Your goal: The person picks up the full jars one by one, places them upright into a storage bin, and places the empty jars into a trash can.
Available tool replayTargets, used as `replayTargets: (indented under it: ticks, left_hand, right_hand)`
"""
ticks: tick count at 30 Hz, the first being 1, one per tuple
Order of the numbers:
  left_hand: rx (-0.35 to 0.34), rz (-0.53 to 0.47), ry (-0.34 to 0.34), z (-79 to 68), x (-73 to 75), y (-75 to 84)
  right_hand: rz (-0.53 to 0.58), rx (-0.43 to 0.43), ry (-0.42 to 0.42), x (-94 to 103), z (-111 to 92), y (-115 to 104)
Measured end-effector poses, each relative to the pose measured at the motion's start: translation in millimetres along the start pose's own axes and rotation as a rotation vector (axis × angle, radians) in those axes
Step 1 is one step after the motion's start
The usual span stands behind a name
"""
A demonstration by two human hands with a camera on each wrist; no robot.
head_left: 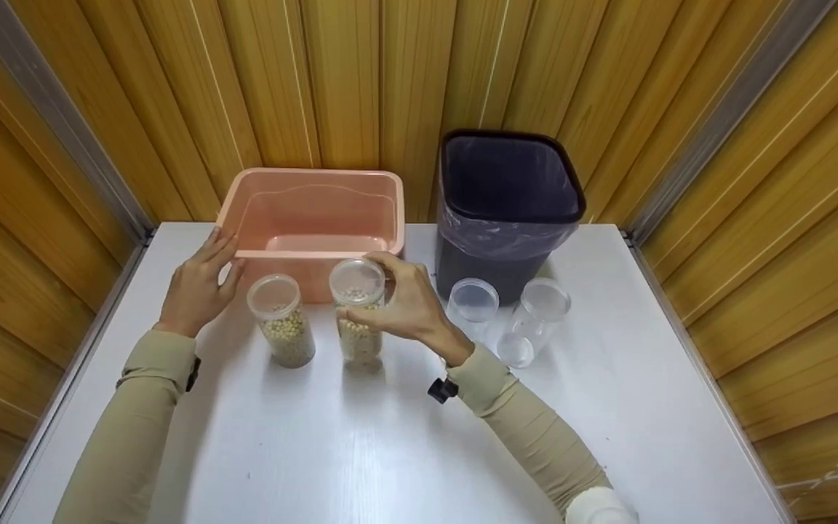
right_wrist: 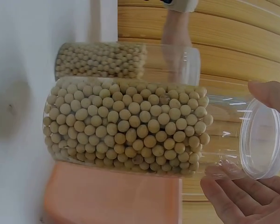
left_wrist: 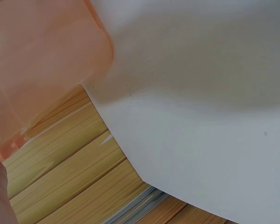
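Observation:
My right hand (head_left: 408, 302) grips a clear plastic jar (head_left: 358, 338) of soybeans near its top, thumb on one side and fingers on the other. In the right wrist view, pale round soybeans (right_wrist: 135, 126) fill much of this jar, below its clear lid (right_wrist: 266, 137). A second jar of soybeans (head_left: 288, 335) stands upright to its left. With fingers extended, my left hand (head_left: 201, 287) touches the near left corner of a pink plastic bin (head_left: 310, 255). Only part of that hand appears at the lower left of the left wrist view.
Two clear jars without beans (head_left: 471, 306) (head_left: 544, 302) stand right of my right hand. Behind them is a dark trash bin (head_left: 510, 222) lined with a bag. Wood-patterned walls (head_left: 419, 80) enclose the white table (head_left: 302, 444) at the back and sides.

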State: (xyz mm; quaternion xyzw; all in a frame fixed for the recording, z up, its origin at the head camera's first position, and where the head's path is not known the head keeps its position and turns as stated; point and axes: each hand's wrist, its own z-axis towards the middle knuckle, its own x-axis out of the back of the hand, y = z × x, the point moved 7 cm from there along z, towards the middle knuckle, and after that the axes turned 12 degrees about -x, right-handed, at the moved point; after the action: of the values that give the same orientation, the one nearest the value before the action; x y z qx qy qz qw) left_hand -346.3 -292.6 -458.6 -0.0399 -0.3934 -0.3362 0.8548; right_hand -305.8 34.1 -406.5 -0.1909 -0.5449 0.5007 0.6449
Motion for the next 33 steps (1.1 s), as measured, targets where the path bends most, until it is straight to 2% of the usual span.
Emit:
replayTargets:
  ticks: [10,20,26,33]
  left_hand:
    - [0.011,0.0,0.021,3.9,0.0,-1.5]
    - [0.021,-0.006,-0.007,-0.2,2.6,1.0]
    - [0.029,-0.008,0.008,-1.0,0.6,-0.1]
    - [0.017,-0.012,0.004,1.7,1.6,1.9]
  right_hand:
    - [0.023,0.036,-0.017,23.6,22,-40]
    - [0.0,0.058,0.02,42.3,42,-67]
    - [0.002,0.06,0.066,51.8,60,-75]
    - [-0.01,0.024,0.117,59.8,83,-77]
